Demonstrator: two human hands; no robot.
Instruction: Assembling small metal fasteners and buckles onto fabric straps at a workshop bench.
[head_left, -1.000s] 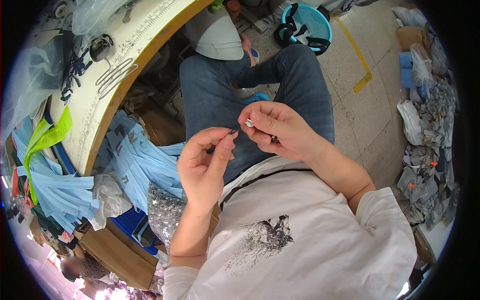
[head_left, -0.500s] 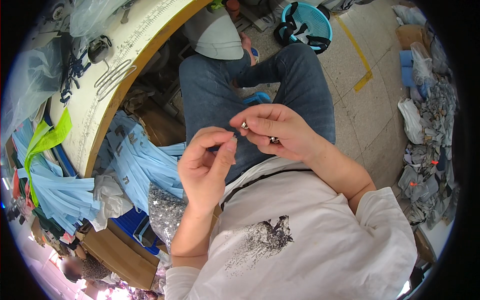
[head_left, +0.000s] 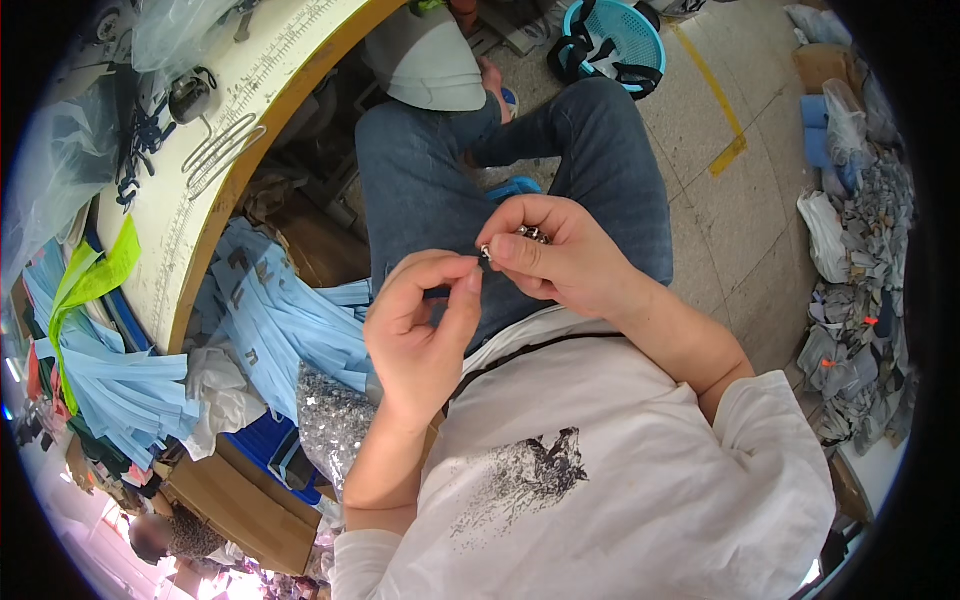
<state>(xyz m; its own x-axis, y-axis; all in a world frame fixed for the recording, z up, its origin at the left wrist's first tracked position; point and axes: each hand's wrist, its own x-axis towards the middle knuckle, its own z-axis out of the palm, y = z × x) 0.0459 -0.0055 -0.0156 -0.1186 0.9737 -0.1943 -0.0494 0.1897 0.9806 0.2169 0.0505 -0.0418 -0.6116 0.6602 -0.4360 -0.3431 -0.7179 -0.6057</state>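
Over my lap, my left hand (head_left: 425, 310) is closed in a pinch between thumb and index finger. A tiny dark bit shows at its fingertips, too small to name. Facing it, my right hand (head_left: 572, 262) grips a small shiny metal piece (head_left: 486, 251) between thumb and index finger. Several more shiny metal pieces (head_left: 533, 234) sit within the curled fingers of that hand. The fingertips of both hands nearly meet at the pinched metal piece; whether they touch is hard to tell.
A curved white table (head_left: 225, 150) with ruler markings lies to the left, bearing a bent metal wire (head_left: 222, 158). Light blue fabric strips (head_left: 290, 310) hang beside it. A clear bag of small shiny parts (head_left: 335, 415) is by my left forearm. A blue basket (head_left: 628, 45) stands on the floor ahead.
My hands have come closer together, the left moving slightly right. My right fingers have shifted, so the spare metal pieces now show nearer the top of that hand.
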